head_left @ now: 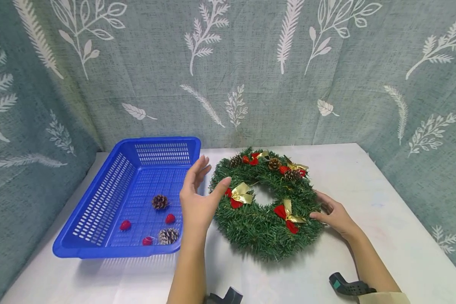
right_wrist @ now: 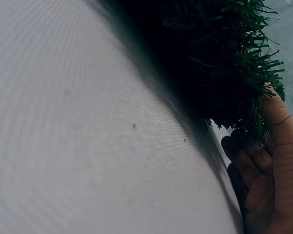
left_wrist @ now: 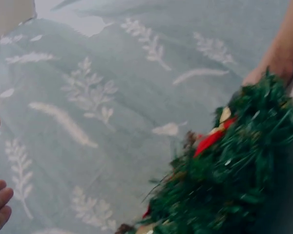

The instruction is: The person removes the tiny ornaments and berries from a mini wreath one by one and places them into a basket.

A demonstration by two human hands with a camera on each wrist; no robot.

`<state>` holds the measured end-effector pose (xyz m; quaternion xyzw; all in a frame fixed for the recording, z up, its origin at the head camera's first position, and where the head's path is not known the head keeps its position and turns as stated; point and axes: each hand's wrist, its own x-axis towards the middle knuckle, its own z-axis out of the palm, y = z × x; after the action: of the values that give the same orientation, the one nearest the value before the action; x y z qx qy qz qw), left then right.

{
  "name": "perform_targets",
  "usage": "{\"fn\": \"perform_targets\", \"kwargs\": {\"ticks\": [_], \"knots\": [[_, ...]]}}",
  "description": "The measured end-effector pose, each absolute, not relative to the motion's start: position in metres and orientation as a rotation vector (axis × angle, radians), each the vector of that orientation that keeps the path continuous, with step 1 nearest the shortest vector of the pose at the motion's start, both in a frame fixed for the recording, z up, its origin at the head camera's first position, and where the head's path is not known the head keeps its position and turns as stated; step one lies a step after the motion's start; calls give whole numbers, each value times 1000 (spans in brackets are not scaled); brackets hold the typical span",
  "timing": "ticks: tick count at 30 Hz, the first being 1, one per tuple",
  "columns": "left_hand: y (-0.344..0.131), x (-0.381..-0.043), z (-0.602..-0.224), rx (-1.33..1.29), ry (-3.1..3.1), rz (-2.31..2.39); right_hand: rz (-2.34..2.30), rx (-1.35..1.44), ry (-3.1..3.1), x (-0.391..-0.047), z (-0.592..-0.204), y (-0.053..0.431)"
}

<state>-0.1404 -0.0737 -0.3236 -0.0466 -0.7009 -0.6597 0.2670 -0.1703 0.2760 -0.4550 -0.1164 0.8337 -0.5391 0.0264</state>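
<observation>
A green Christmas wreath [head_left: 266,236] lies on the white table, trimmed with red-and-gold bows [head_left: 241,194], pine cones [head_left: 274,164] and red berries [head_left: 283,169]. At its right edge my right hand [head_left: 336,215] grips the greenery, thumb on the outer needles and the other fingers curled at the side, close over the table. The right wrist view has that thumb [right_wrist: 278,114] against the needles, with the fingertips partly hidden. My left hand [head_left: 199,198] is raised between basket and wreath, fingers and thumb spread apart, holding nothing; its fingertips [left_wrist: 0,202] show in the left wrist view.
A blue plastic basket [head_left: 129,252] stands to the left, holding a brown pine cone [head_left: 160,202], a frosted pine cone [head_left: 168,236] and several red berries [head_left: 125,225]. Behind the white table [head_left: 365,198] hangs a grey-green leaf-patterned curtain [head_left: 251,50], which also closes both sides.
</observation>
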Motion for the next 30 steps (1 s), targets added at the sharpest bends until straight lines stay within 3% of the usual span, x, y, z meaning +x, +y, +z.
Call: {"fn": "perform_targets", "kwargs": {"ticks": [21,30], "knots": [[10,-153,-329,-329,-2121,-1808,-1661,-364,2573,-171,-456,277],[42,-166,-324,-303,-2170,-1936,-1651,-360,2606,-170,-455,276]]}}
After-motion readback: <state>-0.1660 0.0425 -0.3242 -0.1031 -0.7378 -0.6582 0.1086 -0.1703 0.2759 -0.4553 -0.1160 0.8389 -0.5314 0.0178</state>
